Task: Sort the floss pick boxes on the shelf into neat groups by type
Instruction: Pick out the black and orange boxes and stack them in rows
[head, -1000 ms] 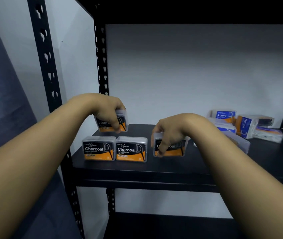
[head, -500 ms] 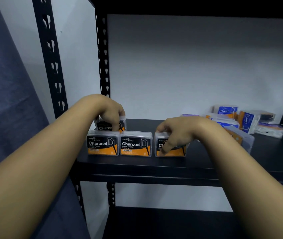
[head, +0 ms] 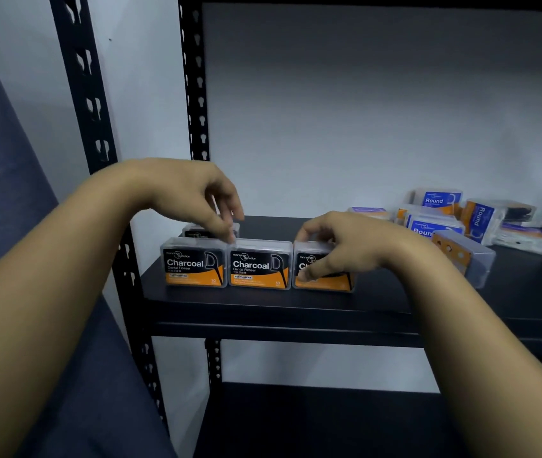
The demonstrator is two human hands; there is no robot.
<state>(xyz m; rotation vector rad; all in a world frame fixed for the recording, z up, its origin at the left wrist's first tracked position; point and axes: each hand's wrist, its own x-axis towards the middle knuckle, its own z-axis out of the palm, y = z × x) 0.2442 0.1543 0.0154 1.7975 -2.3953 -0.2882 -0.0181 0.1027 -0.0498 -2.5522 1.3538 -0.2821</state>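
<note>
while the left hand (head: 193, 193) hangs above the back-left charcoal box (head: 210, 230) with its fingers loosely spread and nothing held, one fingertip just touching or nearly touching the top edge of the front row, the right hand (head: 339, 246) curls over the third charcoal box (head: 324, 271), thumb on its front label and fingers over its top, gripping it as it stands on the black shelf (head: 378, 302). that box sits at the right end of a front row of three, just beside the middle charcoal box (head: 259, 267), which in turn touches the left charcoal box (head: 193, 263); all three stand upright with labels facing forward near the shelf's front edge. the back-left box lies behind the row, mostly hidden. well apart, toward the right rear of the shelf, the blue round boxes (head: 438, 209) lie in a loose heap at mixed angles, some upright and some tipped, and an orange-ended clear box (head: 464, 256) sits in front of them, close behind the right forearm. black slotted uprights (head: 81, 81) frame the rack on the left, with a pale wall (head: 362, 110) behind and a lower shelf (head: 312, 421) below
</note>
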